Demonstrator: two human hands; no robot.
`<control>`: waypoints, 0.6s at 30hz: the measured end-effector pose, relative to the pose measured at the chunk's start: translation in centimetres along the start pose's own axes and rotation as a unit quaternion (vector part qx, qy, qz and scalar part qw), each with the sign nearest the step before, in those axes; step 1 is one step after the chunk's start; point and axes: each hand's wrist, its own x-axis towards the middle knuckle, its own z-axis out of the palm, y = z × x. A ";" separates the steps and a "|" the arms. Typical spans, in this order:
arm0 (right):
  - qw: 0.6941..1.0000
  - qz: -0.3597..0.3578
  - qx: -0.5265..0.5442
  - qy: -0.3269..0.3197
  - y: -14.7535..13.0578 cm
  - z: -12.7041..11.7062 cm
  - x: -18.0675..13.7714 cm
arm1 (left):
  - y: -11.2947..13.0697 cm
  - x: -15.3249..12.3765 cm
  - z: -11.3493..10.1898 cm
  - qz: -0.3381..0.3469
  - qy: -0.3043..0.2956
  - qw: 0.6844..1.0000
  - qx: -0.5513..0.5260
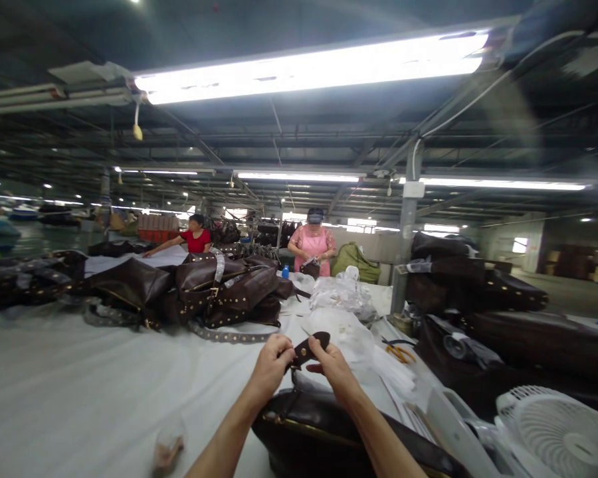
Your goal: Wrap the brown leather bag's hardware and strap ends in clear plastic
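Observation:
A dark brown leather strap [303, 354] with brass-coloured studs is stretched between my two hands. My left hand [278, 358] pinches its left part with fingers closed. My right hand [331, 365] grips the rounded right end between thumb and fingers. Just beneath them lies a dark brown leather bag [319, 425] with a gold zip along its top, partly covered by my right forearm. Whether the strap joins this bag is hidden by my hands.
Studded brown bags [229, 285] lie heaped across the white table [104, 378]. Clear plastic [343, 295] and orange-handled pliers [401, 353] lie ahead to the right. A white fan [563, 431] stands near right, before more stacked bags [528, 338]. Two people work beyond, one in a pink apron [313, 249].

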 end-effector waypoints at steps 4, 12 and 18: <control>0.973 -0.112 -0.085 -0.180 -0.8 0.8 -1.1 | 0.3 0.2 -0.8 -0.066 0.004 0.975 -0.210; 0.893 -0.120 -0.431 -0.049 -0.2 0.3 0.6 | -0.2 2.3 -6.3 -0.063 0.176 0.930 -0.316; 0.903 -0.073 -0.397 0.143 -4.3 -8.6 2.6 | -3.6 1.2 -8.6 -0.159 0.185 0.966 0.084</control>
